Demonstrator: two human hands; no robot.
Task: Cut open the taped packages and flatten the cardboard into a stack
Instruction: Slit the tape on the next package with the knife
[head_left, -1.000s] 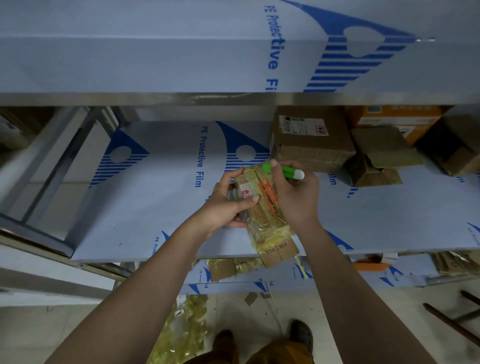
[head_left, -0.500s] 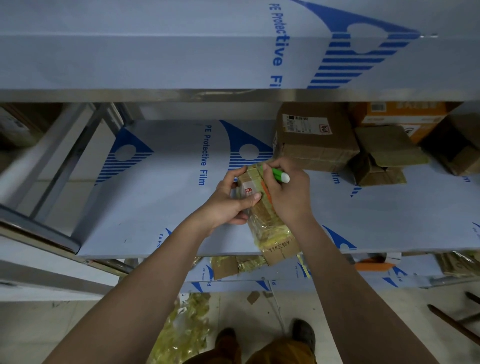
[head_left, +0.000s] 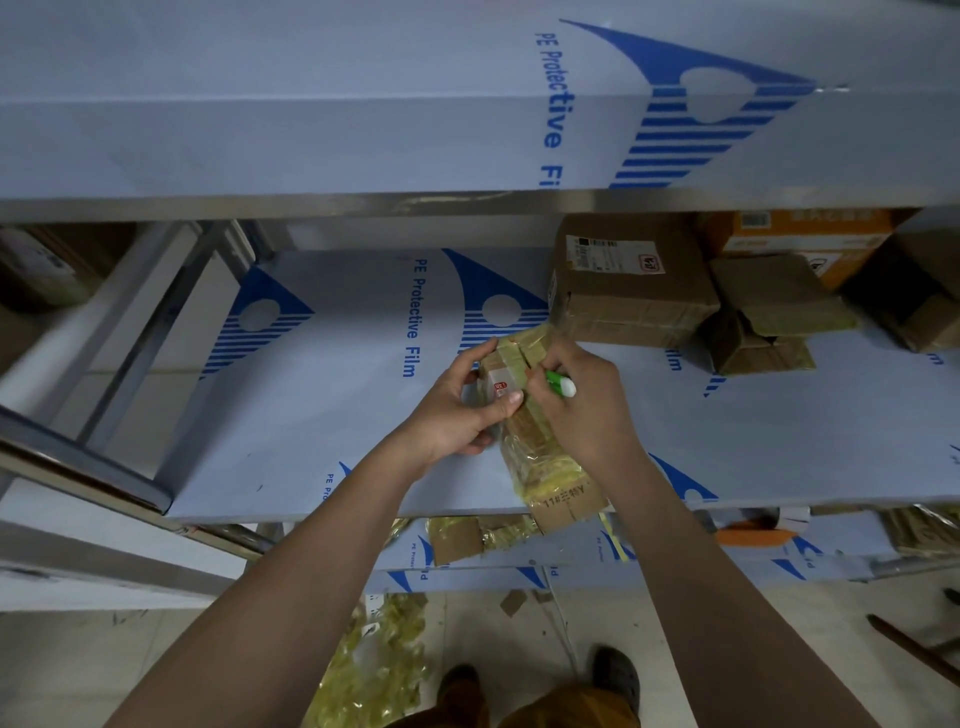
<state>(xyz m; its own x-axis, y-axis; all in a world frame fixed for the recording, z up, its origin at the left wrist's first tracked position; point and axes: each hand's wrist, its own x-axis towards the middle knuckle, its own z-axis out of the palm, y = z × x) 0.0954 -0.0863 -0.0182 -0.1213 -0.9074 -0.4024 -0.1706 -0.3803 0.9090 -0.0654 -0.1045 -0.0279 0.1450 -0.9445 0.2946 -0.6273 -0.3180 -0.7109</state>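
A long, narrow cardboard package wrapped in yellowish tape lies on the middle shelf, its near end sticking out over the shelf's front edge. My left hand grips its left side near the white label, thumb on top. My right hand holds a green-and-white cutter against the package's top, near the far end. The blade is hidden by my fingers.
Several taped cardboard boxes are piled at the shelf's back right, one orange. An upper shelf overhangs. Cardboard pieces lie on the lower shelf, with crumpled yellow tape on the floor by my feet.
My right hand has drawn the cutter toward me along the package top, so less of the green handle shows. My left hand keeps its grip. The view shifted slightly.
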